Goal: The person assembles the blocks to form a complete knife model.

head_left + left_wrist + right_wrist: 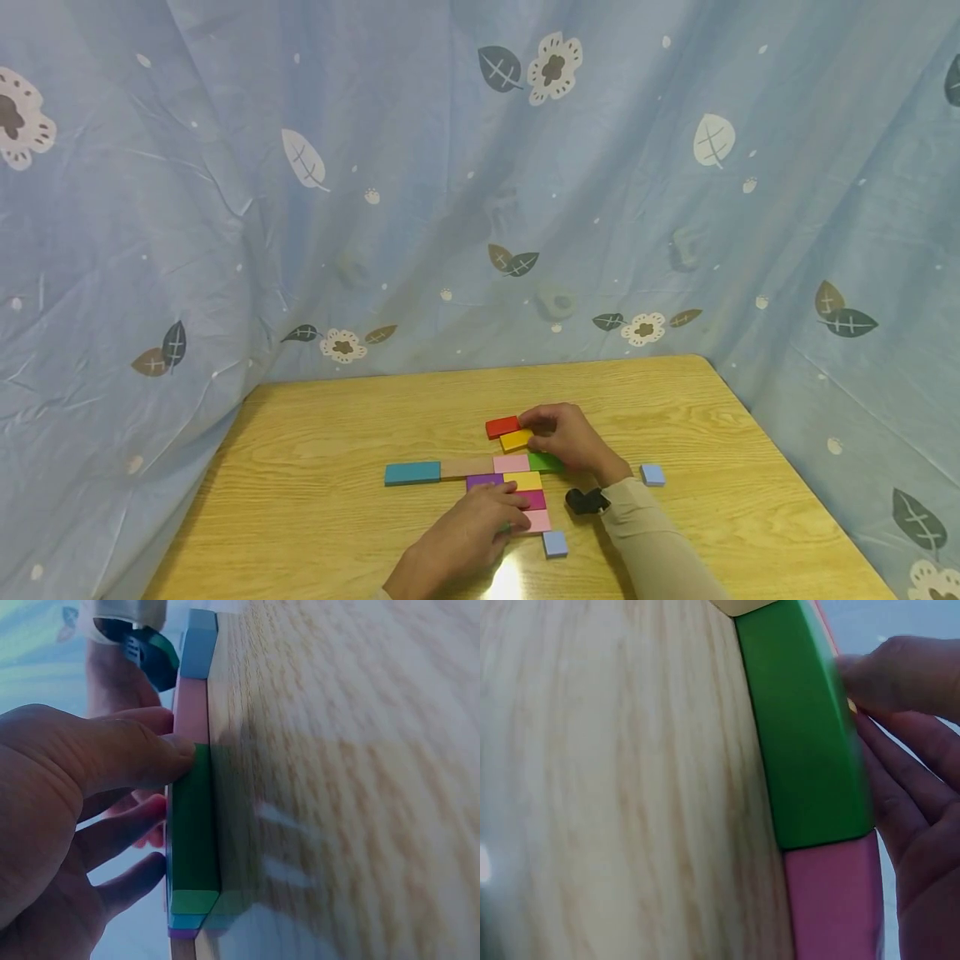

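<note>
Left hand (468,521) resting loosely spread on near coloured blocks (535,499), right hand (572,437) curving beside far orange block (515,441), its grip unclear

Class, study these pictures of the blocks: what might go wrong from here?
The left hand touches the near green block, so a push might shift it. The right hand is at the orange block, beside the red block, and may nudge the red one. The right sleeve lies close to a light blue block and might sweep it aside.
</note>
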The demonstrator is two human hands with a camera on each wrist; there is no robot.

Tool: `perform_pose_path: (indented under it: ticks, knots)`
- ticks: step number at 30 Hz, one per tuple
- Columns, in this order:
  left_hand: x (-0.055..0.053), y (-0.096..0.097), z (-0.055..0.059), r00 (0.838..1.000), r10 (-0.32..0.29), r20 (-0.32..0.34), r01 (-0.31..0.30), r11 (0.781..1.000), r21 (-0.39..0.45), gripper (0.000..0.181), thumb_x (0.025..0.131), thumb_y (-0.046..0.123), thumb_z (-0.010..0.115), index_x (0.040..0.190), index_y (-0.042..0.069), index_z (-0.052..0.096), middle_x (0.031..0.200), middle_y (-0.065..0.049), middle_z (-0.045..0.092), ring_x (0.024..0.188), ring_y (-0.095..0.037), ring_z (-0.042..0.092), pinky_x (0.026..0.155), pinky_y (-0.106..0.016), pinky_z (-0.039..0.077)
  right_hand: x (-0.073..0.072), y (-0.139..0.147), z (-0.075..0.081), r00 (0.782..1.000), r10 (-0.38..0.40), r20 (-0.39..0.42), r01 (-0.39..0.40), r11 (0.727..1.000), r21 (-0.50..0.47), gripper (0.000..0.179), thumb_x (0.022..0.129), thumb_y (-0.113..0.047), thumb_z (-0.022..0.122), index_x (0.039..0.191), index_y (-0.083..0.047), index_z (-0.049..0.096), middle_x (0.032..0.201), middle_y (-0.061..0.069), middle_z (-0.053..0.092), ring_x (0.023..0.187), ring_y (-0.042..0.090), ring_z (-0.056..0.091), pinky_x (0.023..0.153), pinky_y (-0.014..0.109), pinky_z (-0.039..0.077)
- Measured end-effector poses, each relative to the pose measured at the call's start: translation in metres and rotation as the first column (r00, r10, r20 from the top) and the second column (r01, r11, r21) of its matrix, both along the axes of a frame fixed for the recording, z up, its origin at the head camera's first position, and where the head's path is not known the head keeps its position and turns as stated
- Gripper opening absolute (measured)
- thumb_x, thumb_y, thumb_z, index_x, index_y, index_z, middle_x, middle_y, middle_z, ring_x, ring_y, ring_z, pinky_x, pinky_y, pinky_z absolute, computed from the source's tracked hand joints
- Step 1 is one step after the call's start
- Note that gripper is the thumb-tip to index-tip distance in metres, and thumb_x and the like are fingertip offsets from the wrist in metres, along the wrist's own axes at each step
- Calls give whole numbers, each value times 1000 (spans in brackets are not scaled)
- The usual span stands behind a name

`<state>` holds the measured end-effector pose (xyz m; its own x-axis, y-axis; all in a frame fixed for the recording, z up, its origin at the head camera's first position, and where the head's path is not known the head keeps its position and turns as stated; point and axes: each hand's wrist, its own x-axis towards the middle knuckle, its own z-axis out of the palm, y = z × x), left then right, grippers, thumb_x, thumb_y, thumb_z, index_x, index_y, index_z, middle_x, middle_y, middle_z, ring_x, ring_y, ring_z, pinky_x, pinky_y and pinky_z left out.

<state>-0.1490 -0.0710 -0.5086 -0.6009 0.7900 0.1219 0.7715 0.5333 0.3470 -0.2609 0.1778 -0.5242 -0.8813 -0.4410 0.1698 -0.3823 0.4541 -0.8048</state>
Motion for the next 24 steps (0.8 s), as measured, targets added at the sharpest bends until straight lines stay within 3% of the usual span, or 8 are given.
perform_pose_path:
  ticks: [6, 14, 21, 24]
  knots:
    - [2, 1, 1, 999, 21, 44, -19, 999, -31, 26, 105, 12, 73, 125, 25, 84, 147, 9, 71, 147, -23, 61, 123, -44, 53, -1, 1, -4, 1000, 1, -10, -1, 1000, 31, 31, 93, 3, 82, 122, -6, 82, 124, 11, 81, 122, 33, 77, 107, 48, 64]
    - [2, 1, 0, 1000, 12, -12, -12, 1000, -20, 25, 103, 11, 74, 123, 23, 84, 144, 7, 73, 145, -25, 63, 122, -44, 54, 1, 3, -5, 1000, -15, -18, 15, 999, 38, 28, 95, -1, 82, 122, -6, 82, 124, 11, 81, 117, 32, 78, 104, 48, 65]
    - [3, 1, -1, 1000, 14, -6, -14, 1000, -6, 26, 102, 9, 75, 122, 23, 84, 144, 6, 73, 144, -25, 64, 122, -44, 54, 12, 4, -1, 995, -70, -67, 70, 997, 8, 25, 95, -4, 83, 120, -7, 83, 120, 7, 82, 112, 27, 80, 97, 36, 68]
    - [4, 2, -1, 1000, 19, 2, -19, 1000, -6, 27, 102, 9, 75, 123, 23, 84, 144, 6, 73, 144, -25, 64, 122, -45, 54, 20, 8, 2, 991, -96, -95, 95, 995, -13, 24, 95, -3, 83, 119, -6, 83, 118, 7, 82, 111, 29, 81, 97, 37, 68]
